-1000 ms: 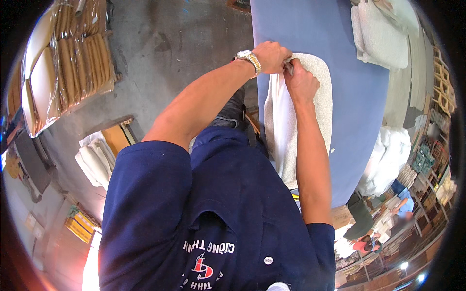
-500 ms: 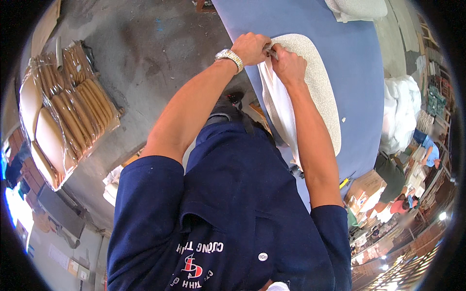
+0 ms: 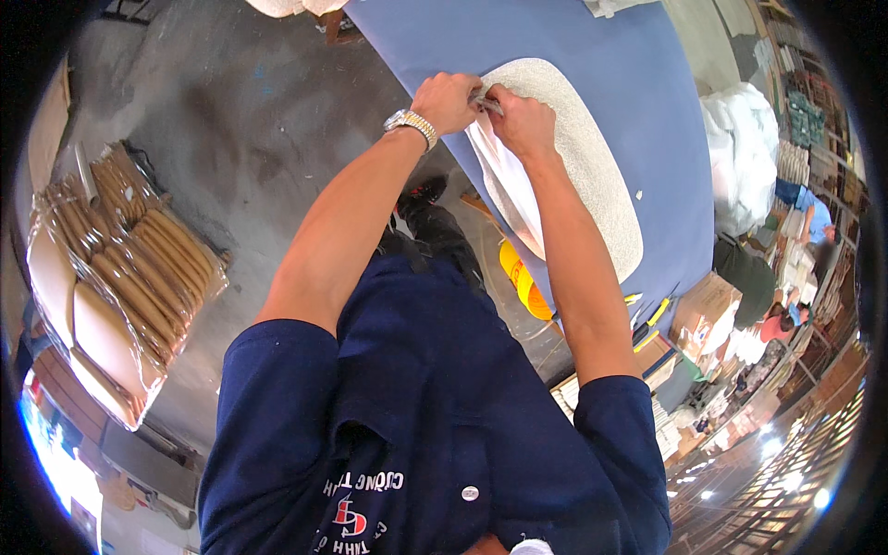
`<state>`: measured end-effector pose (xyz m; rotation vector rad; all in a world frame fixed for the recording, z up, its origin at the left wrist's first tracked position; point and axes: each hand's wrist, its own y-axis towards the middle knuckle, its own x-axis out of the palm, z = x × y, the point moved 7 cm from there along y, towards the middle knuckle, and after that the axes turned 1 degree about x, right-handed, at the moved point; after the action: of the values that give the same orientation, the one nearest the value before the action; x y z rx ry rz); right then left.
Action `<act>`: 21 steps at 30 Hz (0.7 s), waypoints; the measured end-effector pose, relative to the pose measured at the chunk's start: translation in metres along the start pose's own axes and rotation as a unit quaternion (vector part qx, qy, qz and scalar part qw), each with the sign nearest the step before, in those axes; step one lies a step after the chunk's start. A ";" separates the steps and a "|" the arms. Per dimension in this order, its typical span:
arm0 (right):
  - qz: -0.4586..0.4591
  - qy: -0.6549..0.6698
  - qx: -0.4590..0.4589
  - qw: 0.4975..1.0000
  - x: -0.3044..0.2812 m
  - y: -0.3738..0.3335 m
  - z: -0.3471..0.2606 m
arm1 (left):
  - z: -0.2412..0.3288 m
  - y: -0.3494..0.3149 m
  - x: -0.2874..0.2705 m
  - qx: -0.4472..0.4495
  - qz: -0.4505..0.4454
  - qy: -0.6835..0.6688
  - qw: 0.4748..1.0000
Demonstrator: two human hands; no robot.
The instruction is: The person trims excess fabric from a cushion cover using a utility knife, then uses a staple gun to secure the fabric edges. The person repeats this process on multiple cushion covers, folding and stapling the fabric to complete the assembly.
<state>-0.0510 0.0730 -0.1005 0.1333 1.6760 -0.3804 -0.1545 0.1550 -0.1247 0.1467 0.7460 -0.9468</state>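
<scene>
A rounded, speckled beige fabric cover (image 3: 597, 185) lies at the near left edge of a blue-topped table (image 3: 666, 120). Along its left side the fabric is folded open, and a white inner side (image 3: 513, 180) shows. My left hand (image 3: 448, 102), with a metal watch on its wrist, pinches the cover's edge at the far left end. Close beside it, my right hand (image 3: 523, 120) grips the same edge, fingers curled. Between the two hands a small greyish bunched strip shows; its exact form is too small to tell.
Plastic-wrapped tan padded panels (image 3: 139, 287) stand on the floor at left. A yellow-handled tool (image 3: 653, 324) lies near the table's near right corner, beside a cardboard box (image 3: 705, 313). White plastic wrapping (image 3: 740, 157) is to the right. Below the table edge is a round yellow object (image 3: 524, 279).
The whole view has shifted, so the table and cover sit further left and the yellow object shows. Both hands keep their grip on the cover's edge.
</scene>
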 end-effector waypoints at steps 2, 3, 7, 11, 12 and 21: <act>0.000 0.016 0.008 1.000 -0.002 0.001 0.001 | 0.001 0.000 -0.001 0.003 -0.001 0.011 1.000; 0.003 0.031 0.011 0.999 -0.002 -0.001 0.002 | 0.002 0.001 -0.001 0.004 -0.002 0.016 1.000; -0.002 0.050 0.034 0.998 -0.003 -0.003 0.001 | -0.002 0.001 0.003 0.007 0.007 0.005 1.000; -0.014 0.058 0.052 0.997 -0.004 -0.003 0.001 | -0.005 0.000 0.008 0.030 0.029 0.013 0.999; 0.003 0.060 0.078 0.995 0.004 -0.004 0.009 | -0.005 0.000 0.012 0.026 0.011 0.040 0.999; 0.084 0.449 0.105 0.883 -0.043 -0.061 0.061 | -0.023 -0.019 0.011 0.020 -0.087 -0.150 0.985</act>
<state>-0.0063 0.0017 -0.0539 0.7012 2.5075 -0.3936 -0.1772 0.1462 -0.1446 -0.0270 0.4660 -1.1213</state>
